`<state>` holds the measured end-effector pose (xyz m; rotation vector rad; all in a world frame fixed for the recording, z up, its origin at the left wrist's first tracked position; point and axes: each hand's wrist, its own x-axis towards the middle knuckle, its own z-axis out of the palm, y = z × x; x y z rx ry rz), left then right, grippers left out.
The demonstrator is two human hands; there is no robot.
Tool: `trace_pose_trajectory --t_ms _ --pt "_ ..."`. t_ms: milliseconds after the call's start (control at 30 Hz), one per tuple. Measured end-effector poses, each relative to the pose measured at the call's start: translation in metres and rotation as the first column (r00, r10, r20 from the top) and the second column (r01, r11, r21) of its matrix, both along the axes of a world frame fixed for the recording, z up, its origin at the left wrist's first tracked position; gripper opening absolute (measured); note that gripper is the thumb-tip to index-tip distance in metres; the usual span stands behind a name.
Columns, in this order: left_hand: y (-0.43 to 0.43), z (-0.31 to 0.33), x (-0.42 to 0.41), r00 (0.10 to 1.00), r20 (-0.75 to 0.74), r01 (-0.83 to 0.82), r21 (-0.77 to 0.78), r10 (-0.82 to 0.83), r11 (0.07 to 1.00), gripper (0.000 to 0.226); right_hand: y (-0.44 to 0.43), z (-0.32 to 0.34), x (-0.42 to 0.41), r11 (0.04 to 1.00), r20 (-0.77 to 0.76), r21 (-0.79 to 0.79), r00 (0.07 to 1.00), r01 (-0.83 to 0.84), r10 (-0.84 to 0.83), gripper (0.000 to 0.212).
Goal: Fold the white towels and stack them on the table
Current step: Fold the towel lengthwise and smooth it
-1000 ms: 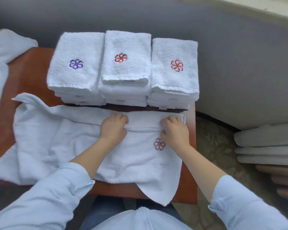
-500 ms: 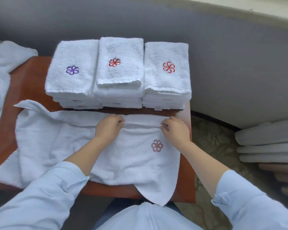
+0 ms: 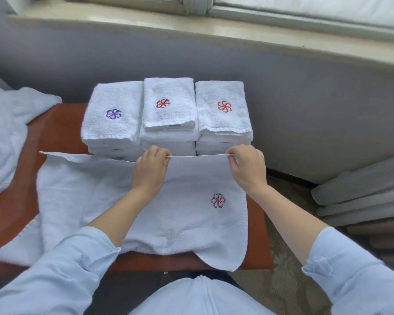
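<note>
Head view. Gripping with both hands: left hand [image 3: 151, 171] and right hand [image 3: 248, 169] each pinching the far hem of the white towel [image 3: 180, 219], fingers [image 3: 162, 153] curled over the edge, thumbs underneath. Hem raised and drawn taut between the two pinches. Just beyond the fingertips, almost touching: three folded stacks [image 3: 168, 114] on the table [image 3: 62, 123]. Below the knuckles and back toward the wrists, the body of the towel lying flat, long axis running left to right. Right pinch close to the towel's right end; left pinch about mid-length, with a long loose stretch trailing away to the left of it. Embroidered flower [image 3: 218, 200] just below the right wrist. Judged mid-fold: next, probably carrying the hem toward the body onto the near edge. Likely to sag on the unheld left stretch.
</note>
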<state>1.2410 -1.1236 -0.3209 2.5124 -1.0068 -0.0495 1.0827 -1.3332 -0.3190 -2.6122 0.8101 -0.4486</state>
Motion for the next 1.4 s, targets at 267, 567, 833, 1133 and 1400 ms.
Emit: trace_pose_trajectory --t_ms 267,567,833,1133,1400 --pt "0.042 -0.01 -0.027 0.99 -0.017 0.14 0.046 -0.139 0.989 0.015 0.034 0.0 -0.039 0.997 -0.016 -0.061 0.999 -0.042 0.041 0.015" --pt "0.077 -0.054 -0.052 0.929 -0.142 0.369 0.353 -0.341 0.859 0.025 0.073 -0.048 -0.087 0.985 -0.455 0.108 0.875 -0.132 0.168 0.03" --pt "0.067 -0.073 -0.066 0.918 -0.202 0.395 0.408 -0.341 0.823 0.049 0.119 -0.063 -0.079 0.917 -0.457 0.394 0.855 -0.055 0.247 0.056" --pt "0.037 -0.082 -0.079 0.892 -0.209 0.451 0.401 -0.4 0.797 0.064 0.083 -0.068 -0.086 0.936 -0.529 0.352 0.824 -0.003 0.202 0.06" --pt "0.02 -0.077 -0.094 0.828 -0.332 0.539 0.243 -0.453 0.807 0.065 0.053 -0.067 -0.095 0.976 -0.57 0.219 0.815 0.023 0.109 0.055"
